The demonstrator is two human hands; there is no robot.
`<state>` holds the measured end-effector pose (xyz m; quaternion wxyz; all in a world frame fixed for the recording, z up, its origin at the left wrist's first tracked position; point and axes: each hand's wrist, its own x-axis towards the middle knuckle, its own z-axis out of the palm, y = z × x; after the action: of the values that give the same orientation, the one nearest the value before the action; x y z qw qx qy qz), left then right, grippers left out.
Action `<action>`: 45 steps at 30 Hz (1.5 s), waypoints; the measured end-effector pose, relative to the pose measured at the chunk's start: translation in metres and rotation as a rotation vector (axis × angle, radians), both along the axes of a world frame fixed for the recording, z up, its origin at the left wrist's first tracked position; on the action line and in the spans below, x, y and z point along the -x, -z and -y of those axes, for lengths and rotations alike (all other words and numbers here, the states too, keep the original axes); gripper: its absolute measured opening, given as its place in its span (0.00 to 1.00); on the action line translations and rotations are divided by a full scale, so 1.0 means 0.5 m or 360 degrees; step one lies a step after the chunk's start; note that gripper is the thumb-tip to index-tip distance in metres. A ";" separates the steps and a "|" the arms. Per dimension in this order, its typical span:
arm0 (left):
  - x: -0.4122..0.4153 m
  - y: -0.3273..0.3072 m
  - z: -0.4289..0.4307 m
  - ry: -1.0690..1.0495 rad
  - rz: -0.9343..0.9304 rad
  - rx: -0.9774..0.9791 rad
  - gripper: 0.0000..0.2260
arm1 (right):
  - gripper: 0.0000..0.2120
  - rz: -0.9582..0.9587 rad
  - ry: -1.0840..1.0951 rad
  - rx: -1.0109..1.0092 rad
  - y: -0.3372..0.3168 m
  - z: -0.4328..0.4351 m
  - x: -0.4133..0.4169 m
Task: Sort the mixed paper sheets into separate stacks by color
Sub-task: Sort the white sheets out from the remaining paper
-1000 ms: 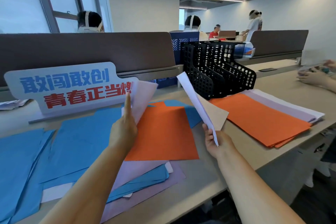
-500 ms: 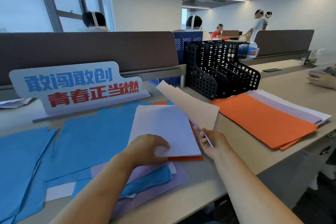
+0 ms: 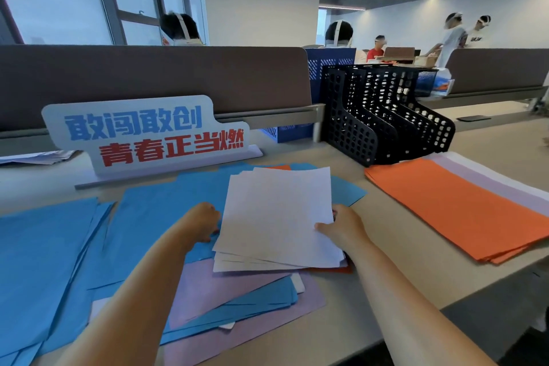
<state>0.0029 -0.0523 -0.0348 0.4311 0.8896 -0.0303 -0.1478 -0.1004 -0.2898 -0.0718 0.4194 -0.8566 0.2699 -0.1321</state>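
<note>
A small stack of white sheets point(image 3: 276, 217) lies on top of the mixed pile in front of me. My right hand point(image 3: 341, 227) holds its right edge, thumb on top. My left hand point(image 3: 202, 224) sits curled at the stack's left edge, fingers tucked under or against it. An orange sheet point(image 3: 332, 270) peeks out beneath the white ones. Blue sheets point(image 3: 166, 214) spread to the left, and lilac sheets point(image 3: 208, 291) mixed with more blue lie nearer me. A sorted orange stack point(image 3: 457, 211) lies on lilac and white sheets point(image 3: 499, 175) at the right.
A white sign with blue and red lettering point(image 3: 148, 134) stands behind the pile. Black perforated file racks point(image 3: 383, 119) stand at the back right. A brown desk divider point(image 3: 154, 83) runs across the back. The desk's front edge point(image 3: 356, 345) is close. People work beyond the divider.
The sheet my right hand held raised has come down flat onto the white sheet. My left hand moved from the top of the paper to its left edge. Both hands now flank the stack.
</note>
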 end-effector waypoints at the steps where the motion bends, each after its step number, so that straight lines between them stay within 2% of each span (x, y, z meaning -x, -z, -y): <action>1: -0.003 0.000 0.004 0.0028 -0.0016 0.0035 0.10 | 0.20 -0.0024 0.0015 0.0042 0.000 0.001 -0.001; 2: -0.003 -0.008 0.008 0.0040 -0.0043 0.0064 0.08 | 0.21 -0.0054 0.0034 0.0088 -0.002 0.001 0.000; 5: -0.020 -0.014 0.020 0.0004 -0.0108 0.0083 0.11 | 0.17 -0.0112 0.0037 0.0213 -0.004 0.004 -0.004; 8: -0.026 -0.022 0.037 -0.0051 -0.0205 0.0175 0.05 | 0.17 -0.0151 0.0009 0.0225 -0.012 0.000 -0.009; 13: -0.044 -0.026 0.050 -0.0114 -0.0323 0.0315 0.09 | 0.21 -0.0204 -0.0060 0.0284 -0.019 -0.003 -0.012; 17: -0.049 -0.019 0.049 -0.0174 -0.0369 0.0334 0.13 | 0.19 -0.0190 -0.0066 0.0324 -0.018 -0.005 -0.009; 19: -0.049 -0.014 0.054 -0.0120 -0.0295 0.0144 0.16 | 0.19 -0.0198 -0.0073 0.0322 -0.018 -0.005 -0.007; 21: -0.044 -0.011 0.060 -0.0032 -0.0144 -0.0052 0.14 | 0.21 -0.0181 -0.0081 0.0268 -0.017 -0.003 -0.006; 26: -0.038 -0.005 0.069 0.0183 0.0232 -0.0184 0.14 | 0.23 -0.0171 -0.0082 0.0227 -0.015 -0.002 -0.006; 32: -0.025 -0.002 0.071 0.0364 0.0128 -0.0088 0.21 | 0.22 -0.0164 -0.0094 0.0211 -0.014 -0.007 -0.005; 34: -0.022 0.002 0.057 0.0330 0.0168 0.0027 0.21 | 0.20 -0.0094 -0.0071 0.0165 -0.014 -0.012 -0.002; 36: -0.020 0.005 0.033 0.0267 0.0138 0.0280 0.20 | 0.20 0.0076 0.0004 0.0111 -0.020 -0.024 0.002; 40: -0.012 0.008 -0.029 0.0158 -0.0040 0.0835 0.19 | 0.34 0.0292 0.0057 -0.0224 -0.042 -0.055 0.002; 42: -0.005 0.010 -0.056 0.0137 -0.0104 0.0965 0.19 | 0.29 0.0216 -0.0039 -0.0372 -0.047 -0.065 -0.006; 45: 0.009 0.018 -0.086 0.0165 -0.0167 0.0940 0.19 | 0.17 0.0143 -0.0285 -0.0729 -0.051 -0.084 -0.007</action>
<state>-0.0017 -0.0095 -0.0437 0.6640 0.7141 -0.0950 -0.2002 -0.0968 -0.2480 -0.0463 0.6243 -0.7530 0.1969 -0.0677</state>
